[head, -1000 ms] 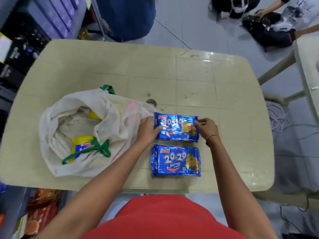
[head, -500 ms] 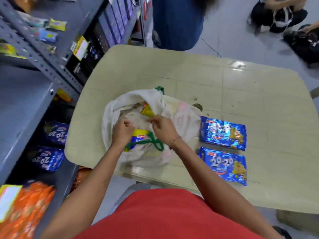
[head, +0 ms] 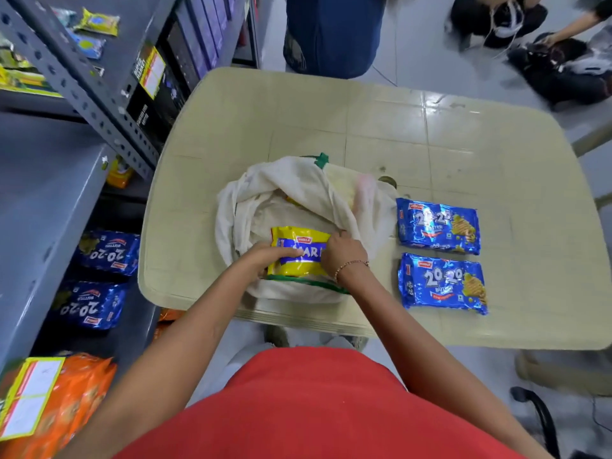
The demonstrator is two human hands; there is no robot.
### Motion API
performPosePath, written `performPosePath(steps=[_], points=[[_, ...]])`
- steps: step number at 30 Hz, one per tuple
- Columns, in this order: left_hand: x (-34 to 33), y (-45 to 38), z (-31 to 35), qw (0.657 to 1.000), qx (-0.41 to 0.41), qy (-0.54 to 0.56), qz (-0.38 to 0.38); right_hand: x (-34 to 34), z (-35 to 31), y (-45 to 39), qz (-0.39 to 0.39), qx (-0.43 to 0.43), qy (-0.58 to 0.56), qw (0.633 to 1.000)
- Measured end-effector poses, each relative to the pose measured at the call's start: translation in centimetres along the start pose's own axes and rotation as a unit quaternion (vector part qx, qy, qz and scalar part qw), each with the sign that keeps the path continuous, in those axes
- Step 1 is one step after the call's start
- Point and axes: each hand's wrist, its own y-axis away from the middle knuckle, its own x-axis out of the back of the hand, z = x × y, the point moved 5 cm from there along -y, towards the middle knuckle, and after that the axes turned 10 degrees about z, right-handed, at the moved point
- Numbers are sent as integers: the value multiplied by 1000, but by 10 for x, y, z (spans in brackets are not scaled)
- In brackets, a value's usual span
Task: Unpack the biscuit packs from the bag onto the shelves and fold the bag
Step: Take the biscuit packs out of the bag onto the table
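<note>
head view: both hands now grip a yellow biscuit pack (head: 299, 255) at the mouth of the white cloth bag (head: 275, 190); half a second ago they were only pulling the bag's cloth apart with the pack still sunk inside. the left hand (head: 265, 256) has its fingers clamped on the pack's left end, the right hand (head: 341, 256) has its fingers closed on the right end, and the pack now lies above the bag's green-trimmed near edge. the bag sits on the table (head: 430, 134) as before. the two blue biscuit packs, far one (head: 437, 226) and near one (head: 442, 283), stay side by side on the table just right of the bag. more blue packs (head: 99, 279) lie on the grey shelf (head: 43, 180) at the left.
</note>
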Motion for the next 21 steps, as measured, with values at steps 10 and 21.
performPosePath(steps=[10, 21], points=[[29, 1, 29, 992, -75, 99, 4, -16, 47, 15, 13, -147, -214, 966], [13, 53, 39, 980, -71, 125, -141, 14, 95, 22, -82, -219, -519, 822]])
